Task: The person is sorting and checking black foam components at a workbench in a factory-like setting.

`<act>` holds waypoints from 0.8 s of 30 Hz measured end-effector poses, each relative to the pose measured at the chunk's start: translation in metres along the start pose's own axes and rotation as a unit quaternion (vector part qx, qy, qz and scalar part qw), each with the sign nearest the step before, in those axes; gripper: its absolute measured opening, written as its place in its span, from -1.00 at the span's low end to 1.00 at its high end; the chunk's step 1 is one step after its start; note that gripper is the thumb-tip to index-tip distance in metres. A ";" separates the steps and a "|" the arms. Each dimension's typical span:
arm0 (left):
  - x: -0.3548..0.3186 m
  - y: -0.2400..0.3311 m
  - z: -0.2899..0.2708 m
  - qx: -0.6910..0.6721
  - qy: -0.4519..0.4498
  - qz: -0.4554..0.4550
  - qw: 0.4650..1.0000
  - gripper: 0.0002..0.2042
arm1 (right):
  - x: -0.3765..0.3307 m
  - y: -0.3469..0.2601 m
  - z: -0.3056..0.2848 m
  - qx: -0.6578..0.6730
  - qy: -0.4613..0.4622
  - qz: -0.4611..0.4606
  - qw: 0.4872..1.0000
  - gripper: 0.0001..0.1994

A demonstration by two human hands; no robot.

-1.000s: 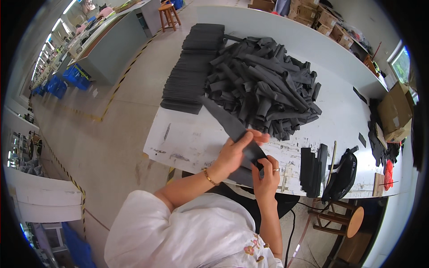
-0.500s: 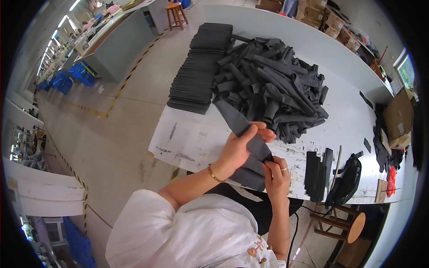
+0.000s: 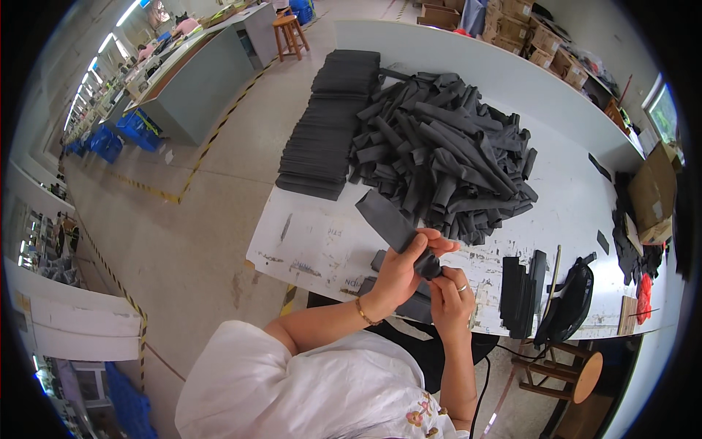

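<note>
My left hand (image 3: 401,272) and my right hand (image 3: 452,298) both grip one long dark grey fabric strip (image 3: 387,218) above the near edge of the white table (image 3: 314,241). The strip sticks out up and to the left from my fingers, its lower end bunched between both hands. Just beyond lies a big loose heap of the same dark strips (image 3: 446,157). A neat flat stack of dark pieces (image 3: 329,124) runs along the table's left edge. More dark pieces (image 3: 409,304) lie under my hands at the table edge.
A short upright stack of dark pieces (image 3: 521,287) and a black device (image 3: 570,304) stand at the right. A wooden stool (image 3: 578,377) sits below. Cardboard boxes (image 3: 653,192) line the far right. A grey workbench (image 3: 208,88) stands across the aisle.
My hands have lifted the strip slightly and worked along it; the lower end is now bunched between both hands. The view has tilted a little toward the table.
</note>
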State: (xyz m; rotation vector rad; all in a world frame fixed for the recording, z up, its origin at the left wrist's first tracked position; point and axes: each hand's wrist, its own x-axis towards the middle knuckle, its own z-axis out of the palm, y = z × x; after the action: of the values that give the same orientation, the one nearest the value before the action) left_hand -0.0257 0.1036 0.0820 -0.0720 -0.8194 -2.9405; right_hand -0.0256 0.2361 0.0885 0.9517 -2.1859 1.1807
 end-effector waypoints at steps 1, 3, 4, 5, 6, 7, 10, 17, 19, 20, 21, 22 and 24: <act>0.000 -0.001 0.000 0.000 -0.001 -0.001 1.000 -0.75 | 0.000 0.000 0.000 0.004 -0.001 0.001 1.000 -0.77; 0.000 -0.003 -0.001 0.001 -0.005 0.010 1.000 -0.75 | -0.001 0.001 0.000 0.008 -0.003 0.002 1.000 -0.77; -0.001 -0.004 -0.001 0.001 -0.005 0.009 1.000 -0.75 | -0.001 0.001 0.000 0.009 -0.005 0.003 1.000 -0.76; -0.001 -0.005 -0.001 -0.003 -0.005 0.007 1.000 -0.75 | -0.001 0.001 0.001 0.009 -0.008 0.004 1.000 -0.76; -0.002 -0.006 -0.001 -0.007 -0.004 0.005 1.000 -0.75 | 0.000 0.001 0.001 0.010 -0.009 0.004 1.000 -0.76; -0.002 -0.007 -0.001 -0.007 -0.004 0.005 1.000 -0.75 | 0.000 0.002 0.001 0.012 -0.010 0.002 1.000 -0.76; -0.003 -0.008 -0.001 -0.009 -0.003 0.006 1.000 -0.75 | 0.000 0.003 0.002 0.014 -0.013 0.000 1.000 -0.75; -0.002 -0.009 -0.006 0.001 0.017 -0.015 1.000 -0.72 | -0.004 0.007 0.004 0.008 -0.041 0.049 0.998 -0.79; 0.000 -0.006 -0.002 0.003 0.034 -0.039 0.999 -0.71 | 0.000 0.000 0.004 0.058 -0.032 0.130 0.989 -0.79; 0.002 -0.002 0.000 0.004 0.044 -0.039 0.998 -0.70 | 0.003 -0.004 0.006 0.110 -0.021 0.206 0.972 -0.77; 0.003 0.000 0.002 0.003 0.055 -0.041 0.998 -0.69 | 0.002 -0.003 0.010 0.176 -0.010 0.250 0.952 -0.75; 0.006 0.000 -0.002 -0.001 0.049 -0.036 0.998 -0.68 | 0.001 -0.001 0.019 0.219 0.039 0.265 0.938 -0.75; 0.017 0.003 -0.012 0.006 0.030 0.023 0.999 -0.67 | -0.007 0.007 0.034 0.182 0.105 0.263 0.941 -0.78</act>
State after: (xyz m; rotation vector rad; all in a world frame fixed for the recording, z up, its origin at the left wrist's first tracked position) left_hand -0.0423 0.0931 0.0743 -0.0010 -0.8142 -2.8794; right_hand -0.0293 0.2123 0.0630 0.3335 -2.1452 1.8890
